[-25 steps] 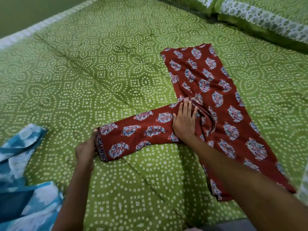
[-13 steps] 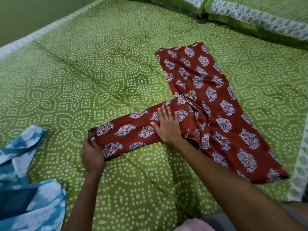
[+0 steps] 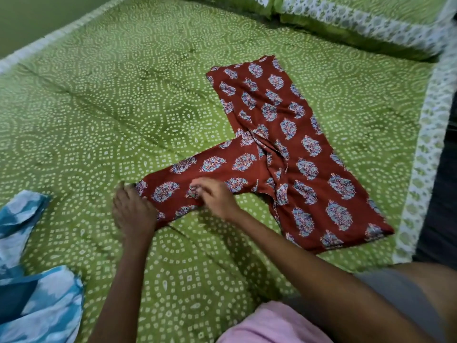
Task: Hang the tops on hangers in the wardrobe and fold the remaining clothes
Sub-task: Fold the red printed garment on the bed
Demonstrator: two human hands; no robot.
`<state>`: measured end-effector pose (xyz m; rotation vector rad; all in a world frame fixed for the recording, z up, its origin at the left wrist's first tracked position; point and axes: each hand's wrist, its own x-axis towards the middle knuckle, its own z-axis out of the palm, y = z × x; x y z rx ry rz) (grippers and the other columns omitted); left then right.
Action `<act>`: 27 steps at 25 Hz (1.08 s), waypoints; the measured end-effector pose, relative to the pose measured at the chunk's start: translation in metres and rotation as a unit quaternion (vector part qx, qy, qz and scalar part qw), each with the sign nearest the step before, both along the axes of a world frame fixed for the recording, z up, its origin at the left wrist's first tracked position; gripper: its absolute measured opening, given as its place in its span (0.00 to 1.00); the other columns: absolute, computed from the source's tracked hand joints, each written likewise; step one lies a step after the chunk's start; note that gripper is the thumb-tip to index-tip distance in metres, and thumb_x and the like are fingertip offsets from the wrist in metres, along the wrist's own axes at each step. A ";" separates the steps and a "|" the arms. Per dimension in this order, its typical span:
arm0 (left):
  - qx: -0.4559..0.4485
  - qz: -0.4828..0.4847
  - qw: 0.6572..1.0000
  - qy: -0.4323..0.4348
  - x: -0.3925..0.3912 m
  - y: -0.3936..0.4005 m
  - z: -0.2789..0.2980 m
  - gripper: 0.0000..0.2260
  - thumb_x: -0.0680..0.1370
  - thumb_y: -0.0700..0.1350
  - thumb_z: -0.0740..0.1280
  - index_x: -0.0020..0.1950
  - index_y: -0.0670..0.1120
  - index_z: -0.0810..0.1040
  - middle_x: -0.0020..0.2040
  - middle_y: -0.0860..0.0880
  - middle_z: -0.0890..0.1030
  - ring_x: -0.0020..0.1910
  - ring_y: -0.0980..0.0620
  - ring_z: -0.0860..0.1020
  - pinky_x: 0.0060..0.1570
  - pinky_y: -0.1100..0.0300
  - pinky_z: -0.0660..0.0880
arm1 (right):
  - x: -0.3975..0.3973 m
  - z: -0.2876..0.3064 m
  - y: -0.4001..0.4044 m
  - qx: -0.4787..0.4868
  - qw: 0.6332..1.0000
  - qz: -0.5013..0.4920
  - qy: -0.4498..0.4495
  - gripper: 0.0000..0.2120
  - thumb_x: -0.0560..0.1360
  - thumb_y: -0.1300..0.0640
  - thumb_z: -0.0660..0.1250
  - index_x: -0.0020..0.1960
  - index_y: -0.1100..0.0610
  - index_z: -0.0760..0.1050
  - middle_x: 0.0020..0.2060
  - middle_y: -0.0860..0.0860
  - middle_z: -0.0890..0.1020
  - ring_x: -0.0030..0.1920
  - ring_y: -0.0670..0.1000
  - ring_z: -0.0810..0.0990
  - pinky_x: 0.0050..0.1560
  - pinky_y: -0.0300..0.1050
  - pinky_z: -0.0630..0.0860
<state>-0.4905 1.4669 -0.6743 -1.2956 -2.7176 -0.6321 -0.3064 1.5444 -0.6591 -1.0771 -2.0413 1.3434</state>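
The left hand grips the cuffed end of the rust-red printed trousers; the right hand pinches the same leg just beside it (fingers blurred). The rest spreads rightward across the green bed.

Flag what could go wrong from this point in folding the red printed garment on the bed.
1. The red garment is bunched and creased where its side piece meets the body; folding over that could lock in wrinkles.
2. The right hand appears to pinch the side piece while the left hand grips its end; pulling could drag the unweighted body askew.
3. The blue-and-white garment lies close by on the bedsheet and might get swept up.
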 end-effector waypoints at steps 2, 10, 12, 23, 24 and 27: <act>0.010 -0.061 0.998 -0.031 0.028 0.014 0.000 0.19 0.75 0.37 0.63 0.64 0.32 0.69 0.67 0.32 0.67 0.66 0.33 0.65 0.68 0.40 0.60 | 0.053 -0.002 0.026 0.088 0.977 -0.191 -0.019 0.13 0.76 0.68 0.60 0.58 0.62 0.77 0.58 0.56 0.79 0.60 0.53 0.75 0.64 0.50 0.70; -0.084 -0.519 0.832 -0.176 0.234 0.013 0.012 0.14 0.72 0.49 0.70 0.55 0.44 0.78 0.51 0.48 0.78 0.49 0.48 0.75 0.49 0.57 0.71 | 0.295 -0.019 0.028 0.036 0.971 -0.124 -0.201 0.13 0.71 0.67 0.70 0.55 0.63 0.79 0.60 0.58 0.77 0.64 0.54 0.73 0.64 0.39 0.63; -0.096 -0.591 0.799 -0.054 0.256 0.005 -0.005 0.20 0.66 0.51 0.73 0.54 0.42 0.78 0.50 0.43 0.78 0.47 0.44 0.76 0.46 0.55 0.73 | 0.332 -0.007 0.013 0.038 0.968 -0.067 -0.240 0.16 0.69 0.60 0.74 0.57 0.58 0.80 0.64 0.50 0.74 0.64 0.46 0.68 0.64 0.36 0.59; -0.066 -0.473 0.866 -0.150 0.269 -0.017 -0.006 0.19 0.71 0.50 0.59 0.53 0.39 0.78 0.48 0.44 0.76 0.49 0.48 0.74 0.52 0.58 0.71 | 0.381 0.008 -0.005 0.188 0.916 -0.062 -0.349 0.08 0.70 0.65 0.70 0.49 0.65 0.81 0.47 0.60 0.80 0.49 0.58 0.77 0.49 0.44 0.70; -0.067 -0.490 0.859 -0.134 0.268 -0.019 -0.006 0.20 0.69 0.50 0.59 0.53 0.39 0.79 0.47 0.43 0.77 0.48 0.47 0.75 0.50 0.56 0.73 | 0.382 0.007 -0.009 0.200 0.913 -0.067 -0.348 0.09 0.69 0.67 0.70 0.49 0.66 0.80 0.46 0.61 0.79 0.48 0.59 0.76 0.46 0.43 0.67; -0.075 -0.517 0.848 -0.088 0.265 -0.022 -0.008 0.19 0.67 0.50 0.58 0.49 0.39 0.79 0.44 0.43 0.77 0.43 0.46 0.76 0.41 0.56 0.77 | 0.383 0.001 -0.019 0.247 0.902 -0.053 -0.349 0.10 0.67 0.68 0.71 0.48 0.65 0.78 0.44 0.59 0.77 0.42 0.57 0.77 0.39 0.42 0.69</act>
